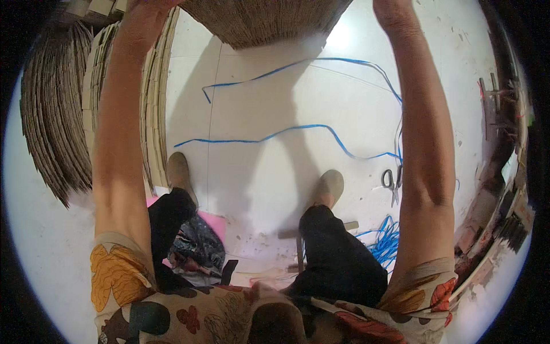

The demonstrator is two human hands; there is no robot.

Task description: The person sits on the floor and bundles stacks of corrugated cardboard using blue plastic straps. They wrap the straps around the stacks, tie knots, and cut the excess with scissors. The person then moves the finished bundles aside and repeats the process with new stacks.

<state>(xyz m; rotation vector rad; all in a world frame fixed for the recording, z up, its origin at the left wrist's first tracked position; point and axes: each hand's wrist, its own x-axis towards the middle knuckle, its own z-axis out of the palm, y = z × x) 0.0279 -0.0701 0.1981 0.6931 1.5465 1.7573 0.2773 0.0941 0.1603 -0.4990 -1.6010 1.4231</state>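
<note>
Both my arms stretch forward to the top edge of the head view. Only the wrist end of my left hand (150, 8) and of my right hand (394, 10) shows, and their fingers are cut off. Between them, at the top middle, is a thick brown stack of layered cardboard sheets (266, 23); whether either hand touches it cannot be seen. On the pale floor nearer to me, blue strapping (298, 127) lies in two long wavy lengths, running right until my right forearm covers it. Dark-handled scissors (391, 184) lie beside that forearm, partly hidden.
Tall rows of stacked cardboard (54, 114) stand along the left. A tangled heap of blue strapping (385, 243) lies by my right leg. A dark plastic bag (197, 249) sits on something pink between my legs. More piled material (498, 200) lines the right side.
</note>
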